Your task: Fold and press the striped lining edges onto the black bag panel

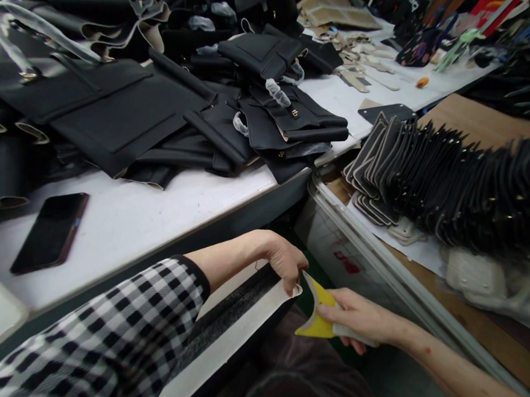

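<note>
Head view: the left hand (285, 261) pinches, with closed fingers, the far end of the black and white piece (237, 334) over the lap, probably to hold this edge steady. The right hand (357, 317) is wrapped around a yellow tool (320, 327), its curved end near that corner, perhaps for good control. The phone (50, 232) lies apart on the table (172, 222).

A long black panel (230, 340) with a pale strip and a dark, fuzzy-looking band on its visible face slants over the person's lap (311, 383). Just beside its upper end, a bright yellow piece (322, 327) is held tilted, its pale-rimmed edge curving inward between two pointed corners.
</note>
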`<state>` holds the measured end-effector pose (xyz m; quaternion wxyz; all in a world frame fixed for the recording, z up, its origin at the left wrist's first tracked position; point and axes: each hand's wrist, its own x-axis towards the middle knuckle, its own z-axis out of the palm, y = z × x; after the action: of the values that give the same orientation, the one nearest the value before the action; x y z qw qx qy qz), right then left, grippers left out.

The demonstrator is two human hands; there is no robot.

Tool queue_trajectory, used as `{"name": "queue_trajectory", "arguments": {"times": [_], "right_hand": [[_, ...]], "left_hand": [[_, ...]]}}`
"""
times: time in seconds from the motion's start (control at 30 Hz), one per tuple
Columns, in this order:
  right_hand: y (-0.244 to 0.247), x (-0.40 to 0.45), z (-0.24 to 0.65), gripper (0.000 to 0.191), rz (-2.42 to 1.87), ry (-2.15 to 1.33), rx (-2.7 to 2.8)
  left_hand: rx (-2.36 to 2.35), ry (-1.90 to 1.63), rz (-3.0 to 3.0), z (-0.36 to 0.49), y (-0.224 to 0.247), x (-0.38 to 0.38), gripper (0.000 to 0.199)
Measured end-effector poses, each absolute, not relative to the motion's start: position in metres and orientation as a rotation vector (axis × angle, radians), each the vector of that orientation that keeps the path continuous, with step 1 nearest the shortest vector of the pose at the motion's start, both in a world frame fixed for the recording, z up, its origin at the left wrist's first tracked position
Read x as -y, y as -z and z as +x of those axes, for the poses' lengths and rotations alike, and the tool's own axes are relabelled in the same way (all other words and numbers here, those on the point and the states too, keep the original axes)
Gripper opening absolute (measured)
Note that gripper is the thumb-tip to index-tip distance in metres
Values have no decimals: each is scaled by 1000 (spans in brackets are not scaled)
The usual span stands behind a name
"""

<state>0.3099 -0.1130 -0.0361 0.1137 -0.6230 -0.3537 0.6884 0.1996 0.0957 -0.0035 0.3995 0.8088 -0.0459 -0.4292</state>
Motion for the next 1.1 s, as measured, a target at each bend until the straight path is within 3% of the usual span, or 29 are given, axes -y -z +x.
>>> {"name": "queue_trajectory", "arguments": {"times": [0.2,0.67,0.8,0.97,1.1], "right_hand": [[44,103,306,49,-1818,-1975,1138],[44,95,294,52,-1813,-2068,914],[43,96,289,52,-1811,-2104,811],[42,96,284,51,-1872,-2037,786],[40,94,279,51,-1928,-1996,788]], "left_hand": [[76,1099,2064,203,3,-97,89],[156,1096,2012,201,-1,-104,84],[230,1058,2125,198,-3,-104,72],[285,961,2307,188,-5,-106,39],[267,883,2421,180,-8,-106,29]]}}
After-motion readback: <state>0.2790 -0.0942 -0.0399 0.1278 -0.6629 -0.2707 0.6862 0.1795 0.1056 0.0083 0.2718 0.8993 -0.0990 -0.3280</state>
